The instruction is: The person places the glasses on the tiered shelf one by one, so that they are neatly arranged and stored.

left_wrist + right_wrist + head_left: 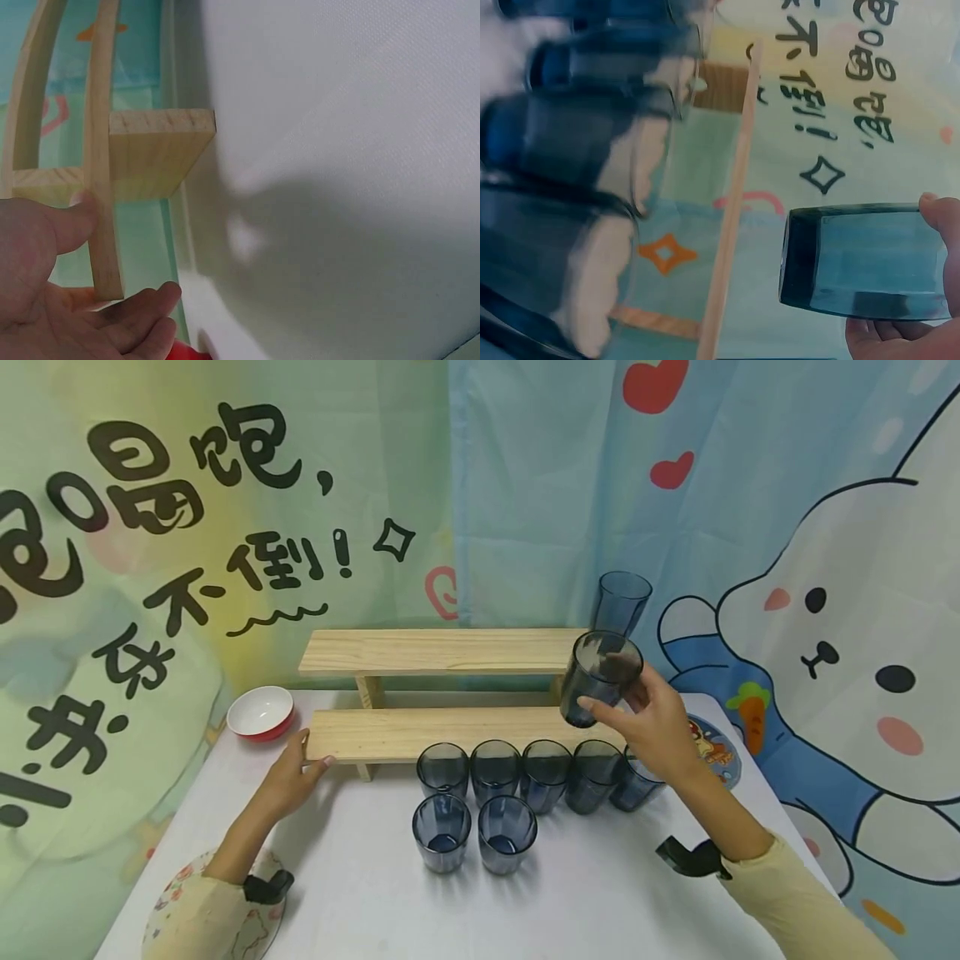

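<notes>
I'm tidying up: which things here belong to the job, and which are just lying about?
Job, apparently: held glass in right hand; wooden stand, gripped by left hand; upper glass; seven table glasses.

Lying about, apparently: bowl; patterned plate, lower left; round blue item, right.

A printed fabric backdrop [525,468] hangs behind and on both sides of a white tabletop [600,893], shading from pale green and yellow on the left to light blue on the right, with soft vertical folds. Bold black Chinese lettering [142,506] slants across the left part, above a wavy black line [277,620]. Red hearts [655,387] dot the blue part, beside a large white cartoon animal [832,618] with pink cheeks and an orange carrot [752,727]. Soft shadows fall on the tabletop, whose surface looks finely textured in the left wrist view
</notes>
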Demonstrator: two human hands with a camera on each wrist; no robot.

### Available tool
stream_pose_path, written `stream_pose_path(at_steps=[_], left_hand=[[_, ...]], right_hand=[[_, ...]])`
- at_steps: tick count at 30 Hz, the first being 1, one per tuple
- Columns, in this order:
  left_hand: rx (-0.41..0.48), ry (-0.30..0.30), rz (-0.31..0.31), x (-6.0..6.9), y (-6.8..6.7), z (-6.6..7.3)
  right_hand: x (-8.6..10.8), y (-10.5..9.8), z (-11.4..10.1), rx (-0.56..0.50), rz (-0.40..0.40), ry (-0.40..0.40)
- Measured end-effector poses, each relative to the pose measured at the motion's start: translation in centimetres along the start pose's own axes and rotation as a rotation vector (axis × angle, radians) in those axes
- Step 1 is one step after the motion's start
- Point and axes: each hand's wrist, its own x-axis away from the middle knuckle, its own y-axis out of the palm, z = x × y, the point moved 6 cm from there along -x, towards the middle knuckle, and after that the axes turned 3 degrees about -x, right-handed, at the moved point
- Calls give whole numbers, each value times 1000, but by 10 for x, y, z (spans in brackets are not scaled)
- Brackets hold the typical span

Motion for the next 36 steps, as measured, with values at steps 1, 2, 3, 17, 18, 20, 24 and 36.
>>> stream_pose_path(at_steps=[1, 2, 3, 17, 18, 20, 24, 36], left_hand=[[3, 2, 1, 0, 0, 0], [5, 4, 3, 0, 0, 0], [2, 6, 3, 0, 0, 0], [0, 1, 0, 0, -1, -1], [4, 1, 1, 0, -1, 0], [2, 3, 2, 0, -1, 0], [5, 7, 8, -1, 1, 1], [-6, -9, 2, 0, -2, 0]], right_hand=[[-7, -1, 0, 12, 9, 0], [-14, -1, 0, 22, 14, 4], [-21, -1, 0, 37, 21, 10], [-95, 18, 24, 142, 85, 61], [-98, 19, 26, 148, 93, 60], [-105, 21, 30, 158, 110, 57], [-113, 25, 37, 159, 139, 60], [-125, 40, 46, 136, 180, 78]])
